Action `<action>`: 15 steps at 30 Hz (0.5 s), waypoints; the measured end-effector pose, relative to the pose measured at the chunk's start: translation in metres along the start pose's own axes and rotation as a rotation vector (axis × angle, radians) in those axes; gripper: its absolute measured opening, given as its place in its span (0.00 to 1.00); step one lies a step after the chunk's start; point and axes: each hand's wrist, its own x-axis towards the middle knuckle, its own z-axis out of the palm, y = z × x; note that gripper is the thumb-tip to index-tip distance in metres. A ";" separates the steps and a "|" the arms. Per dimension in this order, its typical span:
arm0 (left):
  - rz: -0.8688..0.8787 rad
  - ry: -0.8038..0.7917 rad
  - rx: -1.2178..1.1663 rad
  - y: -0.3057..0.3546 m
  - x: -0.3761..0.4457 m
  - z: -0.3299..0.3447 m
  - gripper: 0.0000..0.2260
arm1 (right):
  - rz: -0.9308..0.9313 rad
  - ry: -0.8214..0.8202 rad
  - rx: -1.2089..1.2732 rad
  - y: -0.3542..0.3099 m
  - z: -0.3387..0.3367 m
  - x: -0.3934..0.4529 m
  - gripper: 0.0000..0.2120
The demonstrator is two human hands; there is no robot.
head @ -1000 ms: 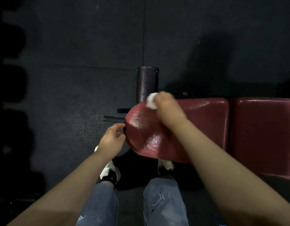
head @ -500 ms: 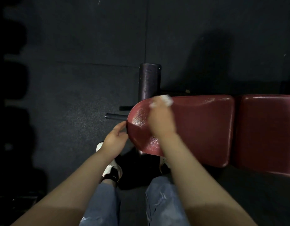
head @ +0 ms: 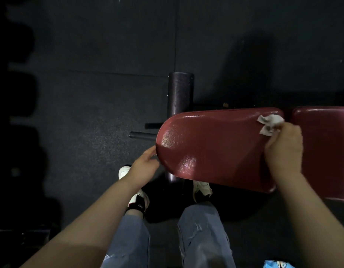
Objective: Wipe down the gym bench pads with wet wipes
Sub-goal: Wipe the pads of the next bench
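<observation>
A dark red seat pad (head: 211,146) with a rounded left end fills the middle of the view, glossy with wet patches. A second red pad (head: 325,151) adjoins it on the right across a narrow gap. My right hand (head: 284,149) presses a crumpled white wet wipe (head: 269,123) onto the seat pad's far right corner, close to the gap. My left hand (head: 146,166) touches the rounded left edge of the seat pad, fingers curled against its rim.
A black foam roller (head: 180,93) and a thin black bar (head: 142,135) stick out past the pad's left end. Black rubber floor lies all around. My legs in jeans and white shoes (head: 202,188) stand under the pad. A blue packet (head: 278,265) shows at the bottom right.
My right hand has swept the wipe rightward along the far edge of the seat pad, from its rounded left end to its right corner. My left hand has stayed at the left rim.
</observation>
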 end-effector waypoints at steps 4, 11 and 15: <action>-0.010 0.020 -0.054 0.002 -0.003 -0.001 0.28 | -0.292 -0.071 0.003 -0.091 0.056 -0.065 0.14; -0.020 -0.004 -0.038 -0.008 -0.012 -0.003 0.26 | -1.034 -0.700 -0.113 -0.167 0.079 -0.086 0.13; -0.027 -0.070 -0.024 -0.012 -0.017 0.004 0.29 | -0.461 -0.337 -0.106 -0.048 0.020 -0.015 0.07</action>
